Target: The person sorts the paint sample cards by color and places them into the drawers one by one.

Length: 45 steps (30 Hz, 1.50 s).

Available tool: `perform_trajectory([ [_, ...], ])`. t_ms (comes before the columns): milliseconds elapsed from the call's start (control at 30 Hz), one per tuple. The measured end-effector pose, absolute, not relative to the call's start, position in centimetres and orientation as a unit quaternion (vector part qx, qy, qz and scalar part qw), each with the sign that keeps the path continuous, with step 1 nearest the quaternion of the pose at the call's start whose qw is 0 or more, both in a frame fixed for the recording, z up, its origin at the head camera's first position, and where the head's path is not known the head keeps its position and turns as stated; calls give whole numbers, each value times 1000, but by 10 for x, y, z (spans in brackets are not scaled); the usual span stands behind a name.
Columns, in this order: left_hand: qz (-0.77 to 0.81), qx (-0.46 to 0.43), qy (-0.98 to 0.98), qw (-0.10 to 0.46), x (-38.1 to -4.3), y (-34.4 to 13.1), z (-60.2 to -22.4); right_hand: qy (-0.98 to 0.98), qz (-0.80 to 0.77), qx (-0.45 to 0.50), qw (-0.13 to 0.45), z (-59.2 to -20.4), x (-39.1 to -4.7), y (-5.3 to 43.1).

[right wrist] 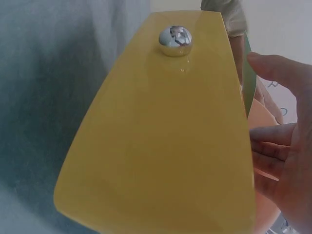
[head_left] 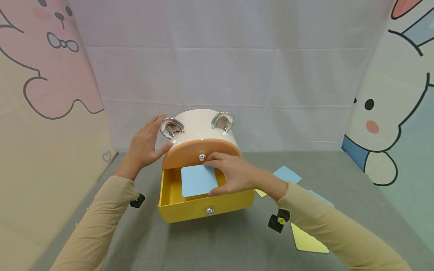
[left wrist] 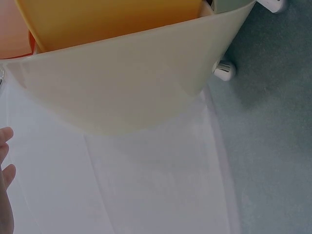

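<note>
A white two-drawer box [head_left: 197, 118] with shiny silver ears stands on the grey table, its orange upper drawer [head_left: 184, 152] shut. The yellow lower drawer [head_left: 183, 214] is pulled out. My right hand [head_left: 235, 173] pinches a light blue card [head_left: 197, 182] by its right edge, over the open drawer. In the right wrist view the card [right wrist: 249, 80] shows edge-on between thumb and fingers, behind the yellow front [right wrist: 165, 136]. My left hand [head_left: 144, 145], fingers extended, is at the box's left side by the silver ear [head_left: 171, 128]. Its fingers [left wrist: 6, 151] barely enter the left wrist view.
To the right lie blue cards, one farther back [head_left: 287, 174] and one partly behind my sleeve [head_left: 321, 198]. A yellow card [head_left: 307, 241] is nearer me, and another yellow corner [head_left: 260, 192] shows beside the drawer. Fabric with cartoon animals borders both sides; a white cloth [head_left: 220, 75] hangs behind.
</note>
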<state>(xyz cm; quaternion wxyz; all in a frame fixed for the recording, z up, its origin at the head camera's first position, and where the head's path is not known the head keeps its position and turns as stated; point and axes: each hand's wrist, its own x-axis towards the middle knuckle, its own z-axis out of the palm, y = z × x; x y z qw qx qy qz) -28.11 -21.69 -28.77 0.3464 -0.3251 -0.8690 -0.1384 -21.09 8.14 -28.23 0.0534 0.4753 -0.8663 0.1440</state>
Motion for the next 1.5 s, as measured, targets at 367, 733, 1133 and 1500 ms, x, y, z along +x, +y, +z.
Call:
perform_trajectory([
  [367, -138, -326, -868, 348, -282, -216, -288, -863, 149, 475, 81, -288, -208, 74],
  [733, -136, -326, -869, 346, -281, -215, -288, -867, 155, 466, 83, -295, -208, 76],
  [1133, -136, -326, -868, 349, -282, -216, -288, -871, 177, 452, 79, -287, -208, 99],
  [1500, -136, -325, -869, 348, -281, -216, -288, -914, 182, 357, 66, -283, -206, 167],
])
